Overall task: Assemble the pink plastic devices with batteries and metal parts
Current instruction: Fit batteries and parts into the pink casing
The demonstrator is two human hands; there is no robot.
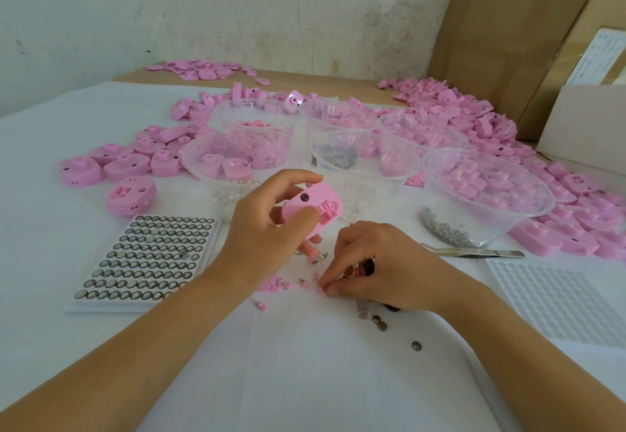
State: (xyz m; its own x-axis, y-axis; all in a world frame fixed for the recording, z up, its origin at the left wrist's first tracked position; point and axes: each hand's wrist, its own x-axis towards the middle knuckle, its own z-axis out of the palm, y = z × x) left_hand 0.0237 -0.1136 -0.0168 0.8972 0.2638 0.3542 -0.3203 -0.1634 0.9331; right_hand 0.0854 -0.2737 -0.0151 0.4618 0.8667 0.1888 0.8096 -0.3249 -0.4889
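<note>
A small assembly workshop: heaped pink shells (474, 119), a battery tray (149, 258), stacked cartons (515, 31).

Left hand (266, 236) and right hand (379, 262): both bare. Left forearm (135, 340) and right forearm (508, 347): bare along all the length in view, down to the lower frame corners. Fingers slender. Nails short; finer detail too blurred to tell.

We see bright, soft, even light with a faint violet cast over the white surface (305, 380). Shadows are weak and diffuse. Toward 3 and 9 o'clock we notice wide-angle bending of straight edges. The pink devices (474, 119) heaped at 2 o'clock look soft and smeared; the clear bowls (437, 174) carry little glare.
</note>
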